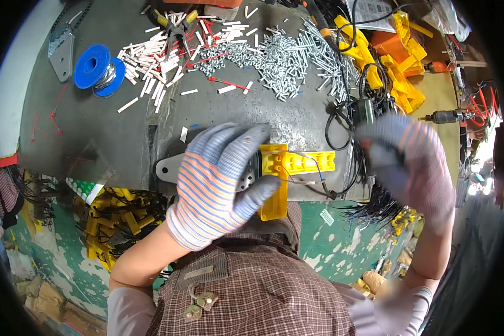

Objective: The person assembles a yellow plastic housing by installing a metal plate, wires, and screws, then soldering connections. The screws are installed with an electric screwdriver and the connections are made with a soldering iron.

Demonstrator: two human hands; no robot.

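Yellow plastic made up the piece under my left hand (pixel 213 179): the yellow plastic part (pixel 274 206), seen from my head, lay at the near edge of the grey workbench (pixel 112 126), just ahead of my checked apron (pixel 252 288). My left hand, in a striped glove with grey fingertips, grasped its left side, the thumb lapping over it and the fingers bent across its upper corner. Beneath that palm, a grey metal plate (pixel 169 168) stuck out to the left, its rounded end showing a hole. The ridged arm of the yellow part pointed right, toward my other hand, with thin wires running over and beside it.

My right hand (pixel 414 162) was up at the right, well apart from the part, near a tangle of black cables. It was blurred, so I could not tell whether its fingers were closed on anything.

Farther up the bench lay a heap of silvery screws (pixel 280 61), then short white pieces (pixel 151 59) with pliers (pixel 177 35) among them, and a blue spool (pixel 91 66) to their left. More yellow pieces (pixel 406 89) were piled at the upper right.
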